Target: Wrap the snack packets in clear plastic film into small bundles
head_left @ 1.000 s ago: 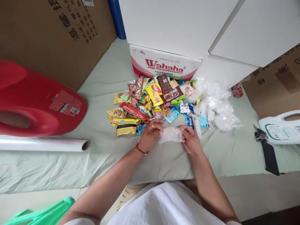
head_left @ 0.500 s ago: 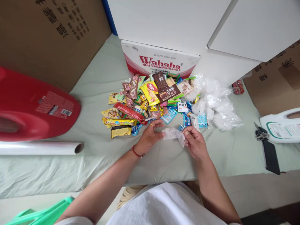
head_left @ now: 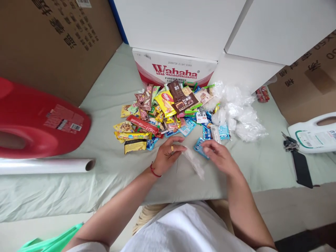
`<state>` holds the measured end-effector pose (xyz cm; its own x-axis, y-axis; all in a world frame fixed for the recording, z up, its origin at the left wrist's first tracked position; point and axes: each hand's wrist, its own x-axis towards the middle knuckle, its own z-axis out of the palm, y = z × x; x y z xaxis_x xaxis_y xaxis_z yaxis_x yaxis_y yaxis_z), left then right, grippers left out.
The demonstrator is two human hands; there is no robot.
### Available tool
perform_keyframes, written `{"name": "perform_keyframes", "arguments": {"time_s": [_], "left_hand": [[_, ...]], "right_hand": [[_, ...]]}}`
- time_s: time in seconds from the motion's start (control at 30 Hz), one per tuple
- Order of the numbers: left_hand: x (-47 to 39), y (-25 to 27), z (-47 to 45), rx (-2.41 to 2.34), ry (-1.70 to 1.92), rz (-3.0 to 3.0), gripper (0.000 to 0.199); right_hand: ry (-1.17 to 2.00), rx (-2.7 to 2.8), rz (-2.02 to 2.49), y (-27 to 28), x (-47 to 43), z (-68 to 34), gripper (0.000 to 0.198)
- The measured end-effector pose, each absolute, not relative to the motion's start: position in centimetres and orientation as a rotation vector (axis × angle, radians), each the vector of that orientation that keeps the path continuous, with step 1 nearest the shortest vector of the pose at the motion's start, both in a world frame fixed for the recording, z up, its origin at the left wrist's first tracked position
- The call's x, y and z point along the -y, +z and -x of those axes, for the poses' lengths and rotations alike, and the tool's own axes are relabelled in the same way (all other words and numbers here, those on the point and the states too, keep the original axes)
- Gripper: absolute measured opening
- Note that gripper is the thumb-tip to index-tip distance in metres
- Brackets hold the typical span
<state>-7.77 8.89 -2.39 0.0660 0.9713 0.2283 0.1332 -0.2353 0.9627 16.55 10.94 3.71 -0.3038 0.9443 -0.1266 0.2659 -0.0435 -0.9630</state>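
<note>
Between its thumb and index finger, my left hand pinches one end of a thin, crumpled clear plastic bag, which trails down to the right. My right hand is off the bag, slightly blurred, with its fingers loosely bent and parted. Its fingertips overlap the right edge of a small blue snack packet; I cannot tell whether they touch it. Beyond both hands lies a heap of wrapped snacks, with a yellow packet, a brown cocoa packet and a red bar among them.
Right of the snacks sits a pile of clear plastic bags. A Wahaha carton stands behind. On the left are a red jug and a plastic film roll; at right, a white bottle, keys and a black phone-like object.
My right hand has let go of the plastic bag and moved slightly over the blue packet, which now shows more fully. The bag's free end has dropped, hanging from my left hand.
</note>
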Motion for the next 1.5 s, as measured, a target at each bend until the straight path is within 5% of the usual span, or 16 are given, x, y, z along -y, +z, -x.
{"name": "perform_keyframes", "arguments": {"time_s": [0.3, 0.67, 0.97, 1.33, 1.5], "left_hand": [[-9.0, -2.0, 7.9, -1.05, 1.341, -1.232, 0.024], [-8.2, -1.0, 4.2, -1.11, 1.083, -0.999, 0.038], [-8.1, -0.7, 6.3, -0.868, 1.243, -0.533, 0.045], [-7.4, -0.4, 4.8, -0.965, 1.351, -0.617, 0.042], [-7.9, -0.3, 5.6, -0.967, 1.411, -0.572, 0.038]], "right_hand": [[1.609, 1.136, 1.318, 0.1, -11.5, -14.2, 0.043], [1.144, 1.403, 1.368, 0.8, -9.3, -12.4, 0.019], [1.549, 0.83, 1.265, 1.0, -10.6, -15.7, 0.038], [1.518, 0.934, 1.237, 0.6, -7.9, -13.8, 0.067], [1.523, 0.995, 1.317, 0.5, -8.2, -13.6, 0.04]]}}
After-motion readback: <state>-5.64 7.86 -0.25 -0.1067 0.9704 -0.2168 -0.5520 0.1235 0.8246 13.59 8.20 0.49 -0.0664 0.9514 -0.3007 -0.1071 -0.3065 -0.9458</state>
